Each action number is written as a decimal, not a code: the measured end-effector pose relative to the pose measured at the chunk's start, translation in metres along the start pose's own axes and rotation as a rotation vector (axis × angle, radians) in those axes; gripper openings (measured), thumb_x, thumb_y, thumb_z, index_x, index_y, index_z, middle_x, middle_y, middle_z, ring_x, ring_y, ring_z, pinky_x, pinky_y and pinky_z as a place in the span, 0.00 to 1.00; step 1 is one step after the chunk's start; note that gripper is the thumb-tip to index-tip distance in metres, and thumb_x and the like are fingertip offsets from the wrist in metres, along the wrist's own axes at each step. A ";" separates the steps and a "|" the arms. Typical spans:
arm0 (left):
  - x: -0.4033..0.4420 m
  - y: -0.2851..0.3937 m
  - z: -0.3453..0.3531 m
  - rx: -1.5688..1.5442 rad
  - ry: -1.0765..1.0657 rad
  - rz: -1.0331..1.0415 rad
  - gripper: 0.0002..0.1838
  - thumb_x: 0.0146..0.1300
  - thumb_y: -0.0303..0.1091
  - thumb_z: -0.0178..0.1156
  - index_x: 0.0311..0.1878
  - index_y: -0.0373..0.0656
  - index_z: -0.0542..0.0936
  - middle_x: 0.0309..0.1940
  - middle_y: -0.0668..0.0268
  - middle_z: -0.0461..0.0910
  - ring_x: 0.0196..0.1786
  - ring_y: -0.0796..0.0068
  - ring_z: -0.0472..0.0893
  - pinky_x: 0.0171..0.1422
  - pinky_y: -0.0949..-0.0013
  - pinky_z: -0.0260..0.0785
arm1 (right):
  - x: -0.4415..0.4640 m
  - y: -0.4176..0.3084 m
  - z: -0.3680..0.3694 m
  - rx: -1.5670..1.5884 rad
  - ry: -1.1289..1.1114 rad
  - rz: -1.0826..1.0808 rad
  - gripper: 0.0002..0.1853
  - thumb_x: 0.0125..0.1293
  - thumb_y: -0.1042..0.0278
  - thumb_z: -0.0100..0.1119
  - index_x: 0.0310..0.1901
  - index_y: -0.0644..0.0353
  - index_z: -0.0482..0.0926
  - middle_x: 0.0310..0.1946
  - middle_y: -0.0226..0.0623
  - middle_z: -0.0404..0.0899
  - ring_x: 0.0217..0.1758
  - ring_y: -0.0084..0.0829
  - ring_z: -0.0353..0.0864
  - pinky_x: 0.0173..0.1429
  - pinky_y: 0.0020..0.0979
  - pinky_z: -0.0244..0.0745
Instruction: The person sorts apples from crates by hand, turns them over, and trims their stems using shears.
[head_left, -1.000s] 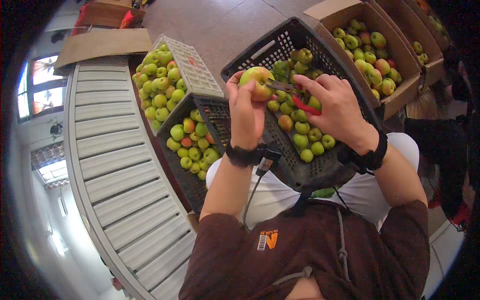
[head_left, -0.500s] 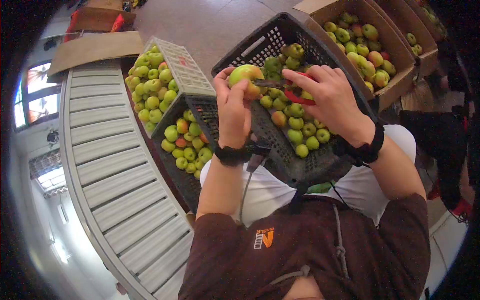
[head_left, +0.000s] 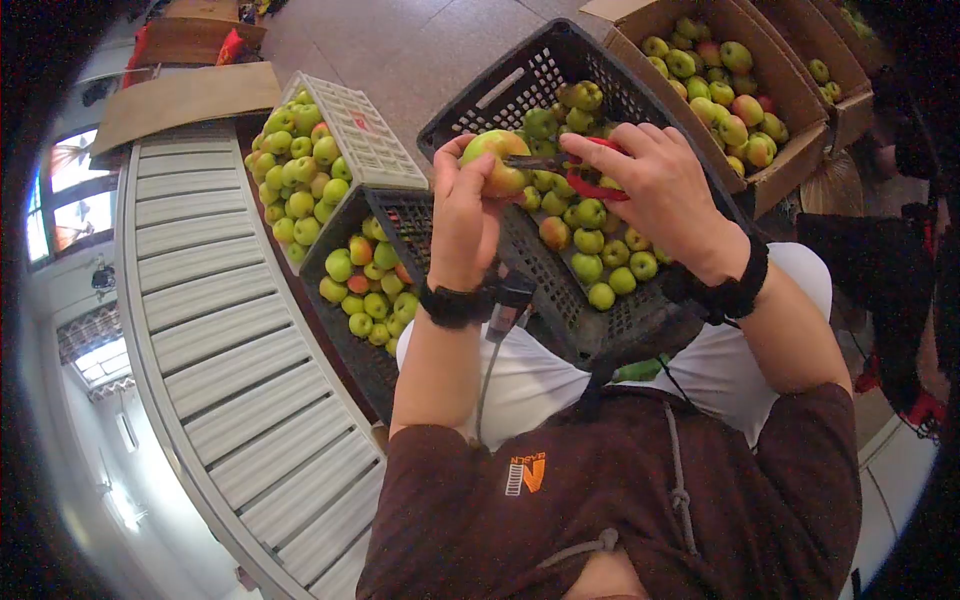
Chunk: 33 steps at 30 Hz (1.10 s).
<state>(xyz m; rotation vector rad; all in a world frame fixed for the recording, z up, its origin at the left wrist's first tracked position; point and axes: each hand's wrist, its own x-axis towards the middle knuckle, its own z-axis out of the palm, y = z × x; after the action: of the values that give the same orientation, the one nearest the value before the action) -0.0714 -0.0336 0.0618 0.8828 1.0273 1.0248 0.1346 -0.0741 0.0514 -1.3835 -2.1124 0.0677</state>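
Apple (head_left: 500, 165), green flushed with red, is held up over the left-hand corner of a large black crate (head_left: 490, 95), pinched between the thumb and fingers of the left hand (head_left: 465, 210). The right hand (head_left: 665, 190) is curled round red-handled clippers (head_left: 595, 187), their dark tips against the apple's right side; its fingers cover much of the handles, so how far these are squeezed cannot be told. Right hand and clippers stand in the way of part of the loose green apples (head_left: 590, 240), heaped along the middle and right edge of that crate. Its near corner lies between the knees of white trousers (head_left: 535, 400).

Beyond its right edge stands a cardboard box (head_left: 790, 180) of green and red apples, with more boxes behind. On the other side, a smaller black crate (head_left: 408, 225) holds apples by its left edge, and the left wrist, with its dark band (head_left: 455, 305), is in front of its right side. A white crate (head_left: 375, 135), full of green apples, adjoins its far edge. A grey slatted conveyor (head_left: 230, 310) runs alongside both, a flat cardboard sheet (head_left: 185, 100) across its far end.
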 end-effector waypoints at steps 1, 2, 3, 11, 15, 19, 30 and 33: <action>0.001 -0.001 -0.001 -0.010 -0.002 -0.007 0.18 0.61 0.31 0.49 0.54 0.44 0.61 0.47 0.60 0.71 0.46 0.66 0.75 0.44 0.59 0.72 | 0.000 0.000 0.001 0.008 -0.001 0.003 0.25 0.46 0.66 0.63 0.51 0.42 0.75 0.31 0.30 0.72 0.37 0.33 0.73 0.41 0.34 0.65; 0.001 -0.002 -0.001 -0.021 -0.005 -0.014 0.18 0.61 0.31 0.49 0.54 0.44 0.61 0.47 0.60 0.71 0.46 0.65 0.74 0.45 0.59 0.72 | 0.000 0.000 0.001 0.017 -0.002 0.007 0.25 0.46 0.66 0.62 0.51 0.42 0.75 0.31 0.30 0.72 0.37 0.33 0.73 0.41 0.35 0.65; 0.001 -0.003 -0.002 -0.013 -0.001 -0.002 0.18 0.61 0.30 0.49 0.54 0.44 0.61 0.47 0.60 0.71 0.46 0.66 0.74 0.44 0.60 0.72 | 0.000 0.000 0.001 0.013 -0.001 0.002 0.25 0.46 0.66 0.62 0.51 0.42 0.75 0.31 0.31 0.72 0.37 0.33 0.73 0.41 0.35 0.65; -0.002 0.001 0.004 0.058 0.022 0.057 0.19 0.60 0.27 0.49 0.54 0.43 0.59 0.44 0.62 0.70 0.42 0.75 0.73 0.41 0.72 0.69 | -0.001 0.004 0.003 0.067 -0.035 0.001 0.28 0.44 0.67 0.64 0.52 0.43 0.74 0.32 0.32 0.72 0.37 0.34 0.73 0.41 0.35 0.65; -0.001 0.002 0.002 0.052 0.001 0.088 0.18 0.60 0.26 0.49 0.53 0.42 0.59 0.44 0.62 0.71 0.41 0.75 0.73 0.41 0.73 0.68 | 0.000 0.003 0.000 0.093 -0.058 0.001 0.29 0.43 0.68 0.65 0.53 0.44 0.74 0.33 0.32 0.72 0.38 0.34 0.73 0.42 0.35 0.65; -0.002 0.003 0.002 0.027 -0.009 0.075 0.18 0.60 0.26 0.49 0.53 0.41 0.59 0.44 0.62 0.71 0.41 0.76 0.73 0.41 0.72 0.68 | 0.001 0.000 -0.001 0.052 -0.064 0.001 0.31 0.44 0.70 0.66 0.55 0.46 0.73 0.34 0.32 0.73 0.40 0.35 0.73 0.45 0.33 0.65; -0.002 0.002 0.001 0.039 -0.016 0.034 0.18 0.61 0.27 0.48 0.53 0.41 0.59 0.44 0.61 0.71 0.41 0.75 0.73 0.40 0.70 0.68 | -0.001 0.001 0.002 0.053 -0.035 0.001 0.29 0.43 0.71 0.65 0.52 0.47 0.74 0.33 0.33 0.73 0.38 0.35 0.74 0.42 0.35 0.68; -0.002 0.003 0.000 0.043 -0.021 0.019 0.18 0.61 0.28 0.48 0.54 0.42 0.60 0.45 0.61 0.71 0.43 0.72 0.74 0.42 0.67 0.69 | 0.000 0.001 0.003 0.047 -0.014 -0.021 0.24 0.46 0.69 0.62 0.50 0.48 0.75 0.30 0.33 0.73 0.35 0.35 0.75 0.39 0.35 0.69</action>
<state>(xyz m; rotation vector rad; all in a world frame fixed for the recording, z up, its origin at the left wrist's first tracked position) -0.0725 -0.0351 0.0647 0.9380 1.0284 1.0107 0.1343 -0.0728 0.0486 -1.3372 -2.1224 0.1182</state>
